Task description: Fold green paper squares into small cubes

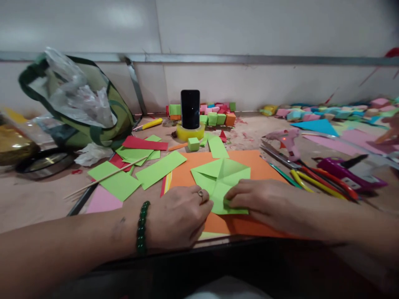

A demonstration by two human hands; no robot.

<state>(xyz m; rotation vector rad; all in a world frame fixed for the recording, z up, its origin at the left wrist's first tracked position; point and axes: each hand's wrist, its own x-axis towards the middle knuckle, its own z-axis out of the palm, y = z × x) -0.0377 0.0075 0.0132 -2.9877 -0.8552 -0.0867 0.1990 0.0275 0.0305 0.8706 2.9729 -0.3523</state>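
Note:
A creased light green sheet of paper (222, 174) lies on orange paper sheets (183, 170), with folds crossing at its middle and flaps turned inward. My left hand (179, 214), wearing a ring and a green bead bracelet, is closed at the sheet's lower left edge; its fingertips are mostly hidden. At the lower right edge, the bent fingers of my right hand (258, 199) grip a turned-up part of the same sheet. A small green paper cube (193, 144) sits just beyond the sheets.
Green paper strips (162, 169) and a wooden stick (106, 177) lie to the left. Rightward are a pink glue gun (285, 141), pliers (321, 185) and a purple tool (352, 172). A phone (190, 109) stands in a tape roll (190, 132). Another person's hand (391, 131) shows far right.

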